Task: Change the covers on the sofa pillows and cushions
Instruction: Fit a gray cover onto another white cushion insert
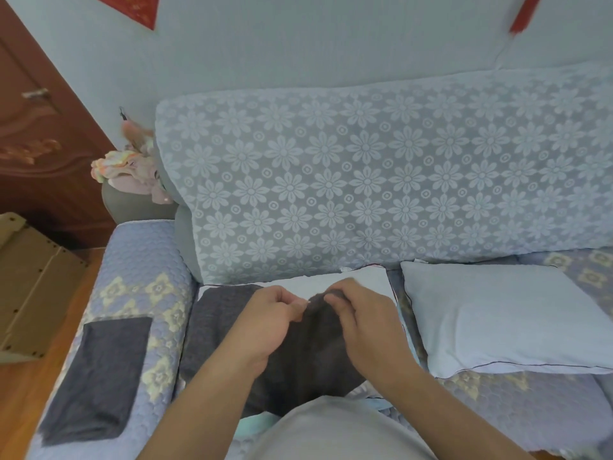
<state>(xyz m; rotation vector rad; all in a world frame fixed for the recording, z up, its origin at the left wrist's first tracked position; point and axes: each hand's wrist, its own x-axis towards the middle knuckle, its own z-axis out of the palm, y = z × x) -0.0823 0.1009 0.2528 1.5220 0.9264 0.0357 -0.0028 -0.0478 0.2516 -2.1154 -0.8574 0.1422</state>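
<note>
Left hand point(265, 322) and right hand point(360, 318) both pinched the bunched upper edge of the dark grey cover point(298, 360), partly drawn over a white pillow point(331, 282) at the sofa seat's point(530, 403) left end; bare pillow point(504, 318) lay beside it.

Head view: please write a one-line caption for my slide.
Both hands pinch a dark grey cover over a white pillow on the sofa.
</note>
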